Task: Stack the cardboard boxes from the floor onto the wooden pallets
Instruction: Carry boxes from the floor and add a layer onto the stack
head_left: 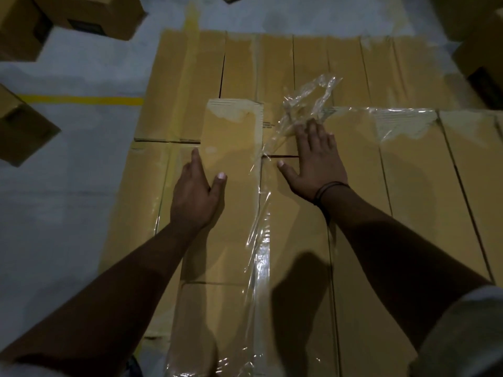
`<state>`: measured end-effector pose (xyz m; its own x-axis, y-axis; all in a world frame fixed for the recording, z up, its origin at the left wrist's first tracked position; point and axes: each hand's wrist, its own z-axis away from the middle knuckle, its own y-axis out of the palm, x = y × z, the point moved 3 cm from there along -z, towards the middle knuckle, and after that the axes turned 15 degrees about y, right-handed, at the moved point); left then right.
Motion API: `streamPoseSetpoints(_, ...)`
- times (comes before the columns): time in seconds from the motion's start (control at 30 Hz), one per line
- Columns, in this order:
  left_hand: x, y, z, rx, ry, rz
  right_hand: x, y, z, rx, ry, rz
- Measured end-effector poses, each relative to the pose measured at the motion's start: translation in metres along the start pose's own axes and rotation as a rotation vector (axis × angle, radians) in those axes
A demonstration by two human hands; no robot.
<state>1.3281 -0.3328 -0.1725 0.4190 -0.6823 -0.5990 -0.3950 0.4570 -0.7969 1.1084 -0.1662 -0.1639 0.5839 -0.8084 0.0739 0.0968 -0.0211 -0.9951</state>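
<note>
No text can be read anywhere. A small printed mark (268,123) on a stacked cardboard box (272,115) is too blurred to make out. The dark labels (85,25) on the loose boxes (109,12) on the floor (68,186) are just as illegible.

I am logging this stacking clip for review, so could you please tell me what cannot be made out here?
Head view only:
Wooden pallets: hidden under the stacked boxes.
Small print near the film: too small to read.
Dark label on a floor box: dim and blurred.
Left hand: its far fingers hidden by the hand itself.
Right-edge box: cut off by the frame.
</note>
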Motion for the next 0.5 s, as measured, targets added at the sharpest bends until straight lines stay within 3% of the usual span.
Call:
streamPoseSetpoints(0.07, 0.001, 0.0, -0.001, 0.006, -0.017, -0.048, 0.01, -0.002, -0.011, 0.005, -0.129, 0.087)
streamPoseSetpoints(0.23, -0.005, -0.002, -0.001, 0.007, -0.017, -0.077, 0.023, -0.003, -0.033, 0.012, -0.164, 0.118)
streamPoseSetpoints(0.5, -0.004, 0.0, 0.0, -0.001, -0.032, -0.053, 0.035, -0.008, -0.063, 0.116, -0.262, -0.037)
